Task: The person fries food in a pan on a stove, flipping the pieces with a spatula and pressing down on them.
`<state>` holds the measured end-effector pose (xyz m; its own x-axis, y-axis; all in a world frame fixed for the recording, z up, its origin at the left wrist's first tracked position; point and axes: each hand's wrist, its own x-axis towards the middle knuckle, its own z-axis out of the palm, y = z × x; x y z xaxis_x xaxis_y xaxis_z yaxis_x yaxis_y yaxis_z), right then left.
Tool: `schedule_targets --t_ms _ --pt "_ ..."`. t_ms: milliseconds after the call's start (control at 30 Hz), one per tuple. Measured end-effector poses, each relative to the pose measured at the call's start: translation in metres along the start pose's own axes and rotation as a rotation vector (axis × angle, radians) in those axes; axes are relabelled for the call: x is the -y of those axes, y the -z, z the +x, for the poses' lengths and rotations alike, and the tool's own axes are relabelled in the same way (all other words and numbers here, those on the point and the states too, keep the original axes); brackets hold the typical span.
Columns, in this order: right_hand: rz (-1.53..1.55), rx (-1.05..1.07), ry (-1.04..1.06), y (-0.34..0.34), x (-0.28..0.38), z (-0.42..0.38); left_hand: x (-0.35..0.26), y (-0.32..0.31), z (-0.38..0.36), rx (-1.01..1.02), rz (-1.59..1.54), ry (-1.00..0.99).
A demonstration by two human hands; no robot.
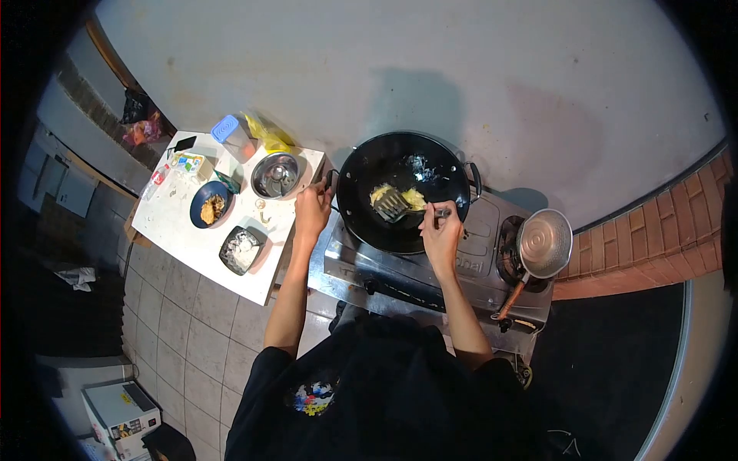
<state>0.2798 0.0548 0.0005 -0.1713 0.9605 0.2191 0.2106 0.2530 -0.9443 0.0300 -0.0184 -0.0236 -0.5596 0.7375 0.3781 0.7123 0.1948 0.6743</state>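
A large black wok [377, 157] sits on the stove with pieces of yellow food [413, 199] low in its bowl. My left hand [312, 209] is closed at the wok's left side handle. In my right hand [440, 234], fingers wrapped round the handle, is a slotted spatula [391, 206]. Its slotted blade lies over the yellow food inside the wok. Part of the spatula's handle is hidden by my fingers.
A small saucepan [544, 243] stands on the right burner of the gas stove [354, 260]. On the white table [265, 283] at left are a steel bowl [275, 175], a blue plate of food [195, 206], a dark bowl of white powder [227, 260] and a lidded container [225, 128].
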Motion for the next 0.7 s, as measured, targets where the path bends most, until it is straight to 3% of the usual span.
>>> schedule_targets --t_ms 500,700 --pt "0.009 0.016 0.094 0.002 -0.005 0.009 0.000 -0.001 0.000 -0.015 -0.007 0.001" --pt "0.222 -0.008 0.115 0.006 -0.017 0.011 0.001 0.001 0.002 0.007 -0.047 0.016"
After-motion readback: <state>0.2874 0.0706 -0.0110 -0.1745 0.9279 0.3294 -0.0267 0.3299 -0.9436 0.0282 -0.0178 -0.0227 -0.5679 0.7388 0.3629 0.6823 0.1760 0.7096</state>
